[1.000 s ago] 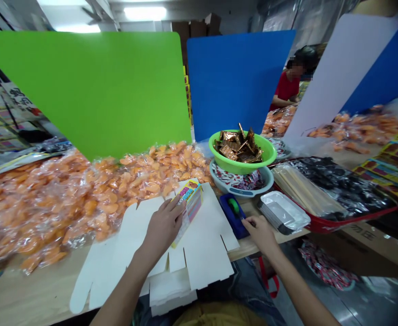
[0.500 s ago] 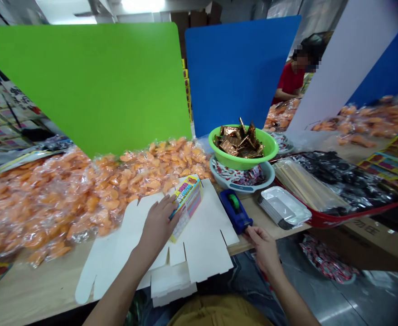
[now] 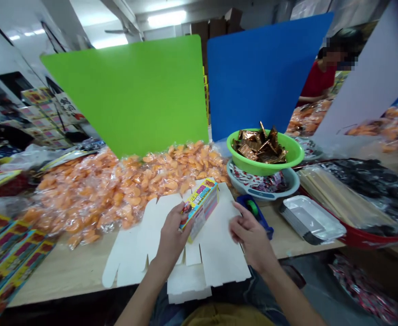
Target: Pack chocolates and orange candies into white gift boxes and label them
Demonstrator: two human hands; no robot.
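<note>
My left hand [image 3: 176,228] grips a small printed box [image 3: 202,203], yellow with pink and blue lettering, tilted above flat white cardboard sheets [image 3: 224,244]. My right hand [image 3: 249,233] is raised over the right side of the sheets, its fingers curled and the index finger reaching toward the box. Whatever it holds, if anything, is too small to make out. Just behind that hand lies a blue tape dispenser [image 3: 265,224] with a green core, partly covered by the hand.
Bagged orange pieces [image 3: 131,185] heap along the back. A green bowl [image 3: 287,160] of brown-gold packets rests on a grey-blue basin [image 3: 270,194]. Foil trays [image 3: 316,222] and a red tray [image 3: 362,240] lie right. Printed boxes [image 3: 12,267] lie left; a person in red [image 3: 319,81] sits beyond the panels.
My right hand has left the tape dispenser and moved up and left toward the box. My left hand still holds the box. The camera view has turned left.
</note>
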